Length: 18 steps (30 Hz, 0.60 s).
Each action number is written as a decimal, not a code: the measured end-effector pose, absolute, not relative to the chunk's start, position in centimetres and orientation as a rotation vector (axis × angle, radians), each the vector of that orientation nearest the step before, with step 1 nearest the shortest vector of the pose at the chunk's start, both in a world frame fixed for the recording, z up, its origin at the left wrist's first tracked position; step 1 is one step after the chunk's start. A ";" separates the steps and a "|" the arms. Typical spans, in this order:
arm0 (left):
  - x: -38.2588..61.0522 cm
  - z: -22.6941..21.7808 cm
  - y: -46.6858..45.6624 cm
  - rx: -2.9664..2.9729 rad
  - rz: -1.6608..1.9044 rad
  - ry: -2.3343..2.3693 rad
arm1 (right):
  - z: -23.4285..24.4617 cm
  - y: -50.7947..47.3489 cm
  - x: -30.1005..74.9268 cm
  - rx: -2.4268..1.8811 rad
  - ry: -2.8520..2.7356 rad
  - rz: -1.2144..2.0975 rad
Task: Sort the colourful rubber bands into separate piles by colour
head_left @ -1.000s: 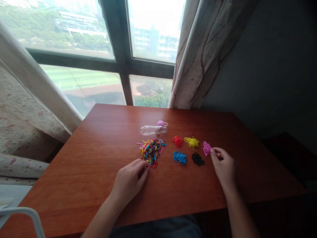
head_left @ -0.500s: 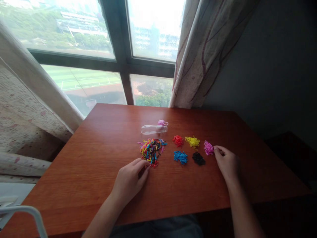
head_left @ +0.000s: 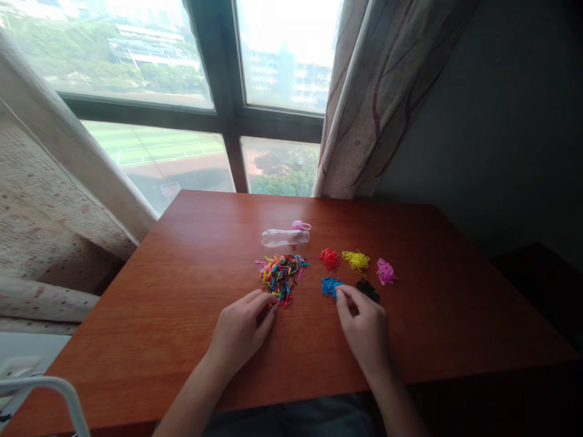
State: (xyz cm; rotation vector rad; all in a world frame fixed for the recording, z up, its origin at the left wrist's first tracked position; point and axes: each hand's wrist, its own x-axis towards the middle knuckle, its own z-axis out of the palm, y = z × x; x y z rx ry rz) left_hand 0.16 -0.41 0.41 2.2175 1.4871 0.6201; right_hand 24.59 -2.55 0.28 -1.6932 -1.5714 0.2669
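Note:
A mixed heap of small coloured rubber bands lies on the table. At its near edge is my left hand, thumb and fingertips pinched together by some red bands; what they grip is too small to make out. My right hand is over the table, its pinched fingertips at the right side of the blue band pile. Whether a band is between them cannot be seen. Behind that hand, the black band pile is partly hidden. Farther back sit red, yellow and pink piles.
A clear plastic bottle-shaped container lies on its side behind the mixed heap, with a pink cap with a loop beside it. The brown wooden table meets a window and curtains. A white curved rail stands at lower left.
My right hand has moved left from the pink pile to the blue pile, now covering part of the black pile. My left hand stays at the mixed heap. The view has shifted slightly.

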 end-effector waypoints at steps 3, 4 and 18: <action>0.2 0.4 -0.4 2.225 0.616 1.485 | -0.4 -3.2 21.7 -1.612 -1.690 0.372; 0.2 0.4 -0.4 2.228 0.615 1.484 | -0.7 -3.3 21.0 -1.598 -1.722 0.384; 1.1 0.3 -0.4 2.412 0.471 1.505 | -1.3 -3.4 20.1 -1.610 -1.869 0.387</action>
